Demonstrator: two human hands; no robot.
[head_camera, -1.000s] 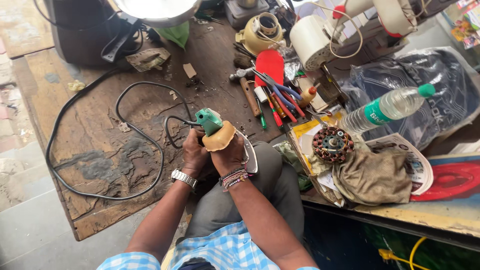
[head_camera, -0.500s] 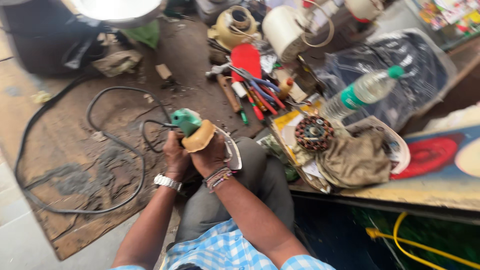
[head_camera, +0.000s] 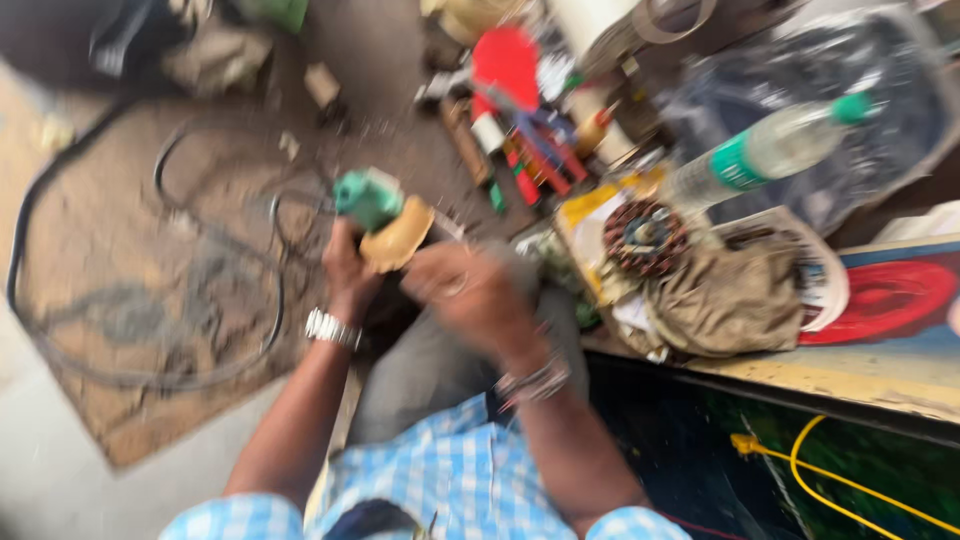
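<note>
While your lap serves as the workbench, a black cable (head_camera: 150, 370) loops over the worn mat (head_camera: 120, 290) at far left, slack enough that the tool it feeds can be turned freely. Your left hand (head_camera: 345, 270), the one with the wristwatch (head_camera: 330, 328), is wrapped around the body of the green power tool (head_camera: 368, 198) from below, holding it upright and steady over your knees, near the middle of the scene. A tan guard or pad (head_camera: 397, 238) sits on the tool's near side, tilted toward you. Your right hand (head_camera: 470, 295) is just beside it, curled, but motion blur hides whether it grips anything (I cannot tell). Farther right, hand tools with red handles (head_camera: 530, 150) lie within reach, then a wound motor stator (head_camera: 645, 238) rests on yellow paper, a drab cloth (head_camera: 725, 300) beside it, and a plastic bottle (head_camera: 770, 155) lies on its side.
</note>
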